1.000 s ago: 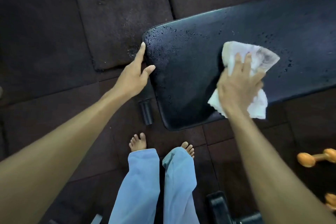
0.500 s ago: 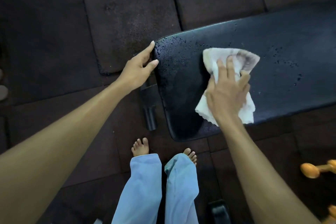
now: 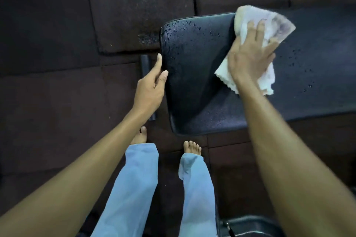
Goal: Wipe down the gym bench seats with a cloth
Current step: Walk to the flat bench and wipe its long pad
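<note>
Pressing the cloth (image 3: 281,24) under my flat right hand (image 3: 250,57), I rest my open left hand (image 3: 149,88) against the bench (image 3: 192,86) end.

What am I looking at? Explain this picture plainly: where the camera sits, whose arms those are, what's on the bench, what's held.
No machine here: a person wears one wide-angle camera on the head, so this single picture looks down at their own arms. A long black padded bench seat stands over dark rubber floor tiles, with water droplets scattered near its end. The right hand presses a crumpled white cloth, stained grey at one corner, flat on the seat with spread fingers. The left hand rests against the seat's end edge, thumb on top, gripping nothing. Below are light blue trousers and bare feet.
</note>
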Available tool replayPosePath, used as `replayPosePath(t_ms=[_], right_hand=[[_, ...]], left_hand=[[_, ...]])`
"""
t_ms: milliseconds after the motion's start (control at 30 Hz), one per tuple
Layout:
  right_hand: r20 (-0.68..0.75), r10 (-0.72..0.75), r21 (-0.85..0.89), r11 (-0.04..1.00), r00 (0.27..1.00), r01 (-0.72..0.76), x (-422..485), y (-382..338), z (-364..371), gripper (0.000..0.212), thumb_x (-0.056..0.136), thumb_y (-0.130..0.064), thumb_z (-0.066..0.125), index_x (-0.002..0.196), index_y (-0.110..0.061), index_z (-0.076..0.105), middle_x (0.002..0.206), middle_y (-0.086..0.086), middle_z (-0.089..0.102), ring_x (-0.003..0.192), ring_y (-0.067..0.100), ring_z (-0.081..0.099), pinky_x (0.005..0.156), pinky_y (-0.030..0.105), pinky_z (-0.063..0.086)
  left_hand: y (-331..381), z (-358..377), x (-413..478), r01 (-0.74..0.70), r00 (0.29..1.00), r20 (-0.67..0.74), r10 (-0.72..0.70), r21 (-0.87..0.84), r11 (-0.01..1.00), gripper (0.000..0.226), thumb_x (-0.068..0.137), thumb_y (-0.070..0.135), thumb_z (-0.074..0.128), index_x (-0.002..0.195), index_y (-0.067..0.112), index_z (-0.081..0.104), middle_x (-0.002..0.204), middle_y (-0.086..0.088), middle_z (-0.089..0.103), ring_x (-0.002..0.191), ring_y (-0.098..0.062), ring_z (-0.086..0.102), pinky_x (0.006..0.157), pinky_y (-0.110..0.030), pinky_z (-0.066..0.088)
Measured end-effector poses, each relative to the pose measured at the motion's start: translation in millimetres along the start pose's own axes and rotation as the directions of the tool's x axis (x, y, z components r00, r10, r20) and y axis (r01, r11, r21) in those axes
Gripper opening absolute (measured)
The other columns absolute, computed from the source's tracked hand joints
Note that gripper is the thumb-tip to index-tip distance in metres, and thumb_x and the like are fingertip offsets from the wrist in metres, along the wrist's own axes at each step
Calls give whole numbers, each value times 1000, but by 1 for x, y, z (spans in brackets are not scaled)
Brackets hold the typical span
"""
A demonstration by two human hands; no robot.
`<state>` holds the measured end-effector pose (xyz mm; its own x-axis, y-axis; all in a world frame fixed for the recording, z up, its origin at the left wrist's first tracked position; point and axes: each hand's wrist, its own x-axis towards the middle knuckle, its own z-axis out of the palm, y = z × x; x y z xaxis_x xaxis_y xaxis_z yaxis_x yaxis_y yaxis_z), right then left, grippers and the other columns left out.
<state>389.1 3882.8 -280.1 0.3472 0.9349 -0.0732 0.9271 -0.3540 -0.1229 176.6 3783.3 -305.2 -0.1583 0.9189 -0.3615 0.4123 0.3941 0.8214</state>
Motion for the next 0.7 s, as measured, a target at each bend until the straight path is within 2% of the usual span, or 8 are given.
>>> replayPosePath(t_ms=[67, 167, 233, 300, 400, 467, 633, 700], right_hand=[[6, -227, -4, 974, 974, 227, -28, -14, 5, 53, 97, -34, 39, 149, -26, 31, 159, -3, 24, 130, 42, 32, 95, 46, 34], [132, -687, 6, 722, 715, 692, -67, 17, 6, 53, 93, -33, 45, 145, -24, 41, 154, -2, 35, 127, 43, 35, 90, 52, 39], [176, -755, -3, 642, 632, 767, -52, 41, 0, 52, 92, -38, 40, 143, -25, 44, 152, -1, 39, 127, 42, 34, 94, 54, 38], [141, -680, -72, 718, 719, 693, -16, 42, -5, 54, 93, -40, 34, 144, -25, 42, 154, -1, 36, 127, 43, 36, 99, 53, 33], [82, -417, -95, 901, 905, 424, 23, -7, -5, 52, 96, -35, 30, 146, -20, 34, 158, -2, 26, 133, 44, 27, 103, 48, 27], [139, -443, -123, 880, 886, 460, 15, -54, -2, 51, 96, -28, 31, 146, -17, 32, 157, 2, 25, 138, 44, 21, 107, 49, 24], [220, -867, -23, 454, 447, 891, -70, -55, 10, 51, 94, -33, 41, 144, -22, 41, 156, -3, 32, 131, 40, 34, 94, 48, 35], [233, -891, 0, 401, 390, 916, -68, -20, 5, 49, 95, -37, 42, 142, -26, 44, 155, -6, 34, 133, 37, 31, 95, 47, 34]], left_hand=[[-1, 6, -18, 20, 999, -49, -22, -44, 999, 45, 100, 22, 48, 144, 21, 40, 107, 14, 54, 85, 14, 45, 77, 3, 33], [-9, 18, -49, 83, 991, -99, -95, -116, 990, 40, 100, 21, 47, 140, 17, 47, 133, 13, 52, 110, 24, 44, 91, 2, 32], [-12, 28, -68, 134, 980, -128, -152, -137, 981, 38, 100, 22, 46, 138, 17, 50, 135, 7, 54, 117, 17, 42, 93, 2, 32], [-11, 34, -83, 164, 972, -141, -188, -161, 973, 38, 101, 22, 44, 137, 16, 51, 134, 9, 54, 118, 15, 41, 96, 1, 31], [-12, 40, -94, 162, 964, -182, -195, -184, 970, 37, 101, 19, 44, 136, 12, 51, 128, 14, 50, 117, 16, 39, 97, 1, 30], [-15, 45, -98, 143, 963, -201, -181, -189, 972, 38, 101, 20, 44, 138, 12, 49, 129, 15, 49, 119, 14, 40, 99, -1, 30], [-19, 55, -116, 147, 970, -164, -178, -183, 972, 43, 103, 25, 38, 145, 15, 39, 146, 7, 43, 133, 3, 35, 108, -8, 27], [-20, 59, -122, 160, 971, -153, -184, -158, 974, 45, 103, 27, 36, 147, 17, 34, 149, 7, 39, 135, 2, 32, 105, -4, 23]])
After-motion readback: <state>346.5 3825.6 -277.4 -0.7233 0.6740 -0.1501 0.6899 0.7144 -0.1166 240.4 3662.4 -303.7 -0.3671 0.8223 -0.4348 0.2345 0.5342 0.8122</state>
